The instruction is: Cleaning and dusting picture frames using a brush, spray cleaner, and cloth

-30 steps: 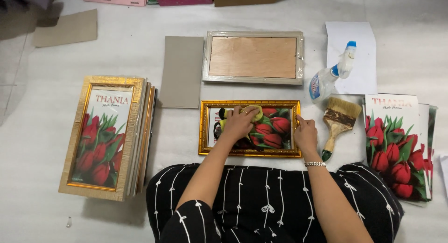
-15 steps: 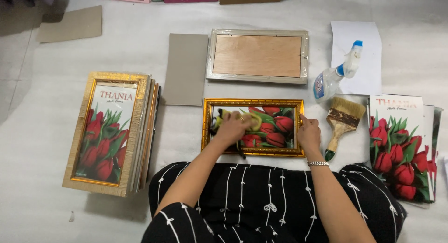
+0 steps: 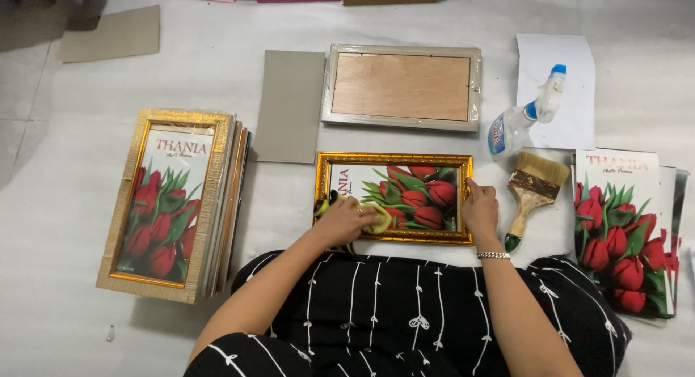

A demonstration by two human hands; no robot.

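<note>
Two hands rest on one gold frame [image 3: 394, 197] that lies flat on the white floor [image 3: 87, 290], just in front of the person's lap. The frame holds a print of red tulips behind its glass.

The left hand [image 3: 342, 221] is on the lower left corner of this frame. Its fingers are curled down on a yellow cloth [image 3: 378, 219], pressing it on the glass; the cloth comes out on the right side of this hand. The left forearm comes up from the lower left at a slant.

The right hand [image 3: 481, 209] lies on the right edge of the frame, palm down, fingers loosely bent and closed on nothing, with the fingertips on the gold border. A silver bracelet [image 3: 494, 255] is on this wrist.

Just right of the right hand lies a brush [image 3: 533, 190], bristles away from the person. Beyond the brush is a spray bottle [image 3: 523, 115] with a blue cap, lying on a white sheet [image 3: 572, 73]. Further right of the right hand is a stack of prints [image 3: 628, 232] with the same tulips.

Beyond both hands lies a second frame [image 3: 402, 87], back side up, wrapped in clear film, and a grey card [image 3: 289, 106] is beside it. Well to the left of the left hand is a pile of frames [image 3: 174, 203], the top one gold with a tulip print inside.
</note>
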